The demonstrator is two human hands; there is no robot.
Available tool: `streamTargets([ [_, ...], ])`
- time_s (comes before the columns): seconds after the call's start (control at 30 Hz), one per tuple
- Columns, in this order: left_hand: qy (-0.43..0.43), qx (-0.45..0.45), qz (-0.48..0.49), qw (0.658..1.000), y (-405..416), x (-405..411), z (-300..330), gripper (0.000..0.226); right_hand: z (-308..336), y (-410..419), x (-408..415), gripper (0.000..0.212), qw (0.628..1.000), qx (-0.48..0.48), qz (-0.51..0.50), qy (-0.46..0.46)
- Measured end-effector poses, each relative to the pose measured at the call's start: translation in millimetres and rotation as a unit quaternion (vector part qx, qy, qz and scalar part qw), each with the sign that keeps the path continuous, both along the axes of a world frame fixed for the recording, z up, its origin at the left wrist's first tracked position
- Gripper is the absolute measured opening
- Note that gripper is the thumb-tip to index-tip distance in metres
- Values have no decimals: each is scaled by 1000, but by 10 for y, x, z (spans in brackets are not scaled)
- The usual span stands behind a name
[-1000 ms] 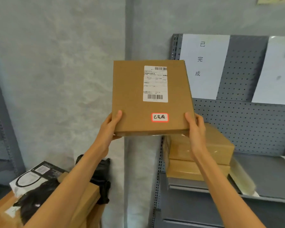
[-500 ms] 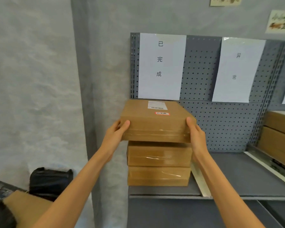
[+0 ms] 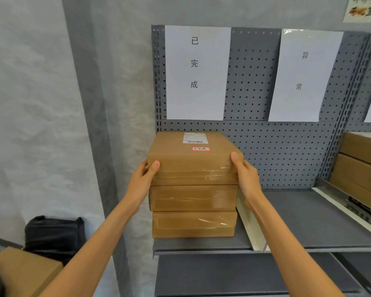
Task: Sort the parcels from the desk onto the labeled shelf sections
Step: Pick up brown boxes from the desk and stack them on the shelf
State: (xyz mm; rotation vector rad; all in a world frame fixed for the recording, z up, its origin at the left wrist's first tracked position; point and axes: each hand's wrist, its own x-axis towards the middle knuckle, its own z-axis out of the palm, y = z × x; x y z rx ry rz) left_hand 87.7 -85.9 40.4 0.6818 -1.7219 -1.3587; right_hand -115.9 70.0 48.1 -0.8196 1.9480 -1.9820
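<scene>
A flat brown parcel [image 3: 189,157] with a white shipping label and a red-edged sticker lies flat on top of two stacked brown parcels [image 3: 193,211] on the grey shelf [image 3: 308,221]. My left hand [image 3: 142,180] grips its left front corner, thumb on top. My right hand [image 3: 244,174] grips its right front corner the same way. The stack stands under the left paper sign [image 3: 196,71] on the pegboard back.
A second paper sign [image 3: 304,76] marks the section to the right, behind a white divider [image 3: 247,221]. More brown boxes [image 3: 362,163] sit on the far-right shelf. At lower left are a black bag [image 3: 54,236] and a cardboard box [image 3: 22,271].
The parcel went from upright in front of me to flat, then came down onto the two stacked parcels. My view has moved closer to the shelf.
</scene>
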Motion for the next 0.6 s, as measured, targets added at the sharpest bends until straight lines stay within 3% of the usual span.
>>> streamTargets([
  [0.43,-51,-36,16,998,13,19,-11,51,35,22,12,51,999,40,-3,14],
  [0.53,-66,-33,1,997,-16,58,27,49,151,51,56,36,995,59,-29,73],
  [0.6,-87,-53,-1,995,-48,102,73,52,256,74,116,57,985,74,-55,144],
])
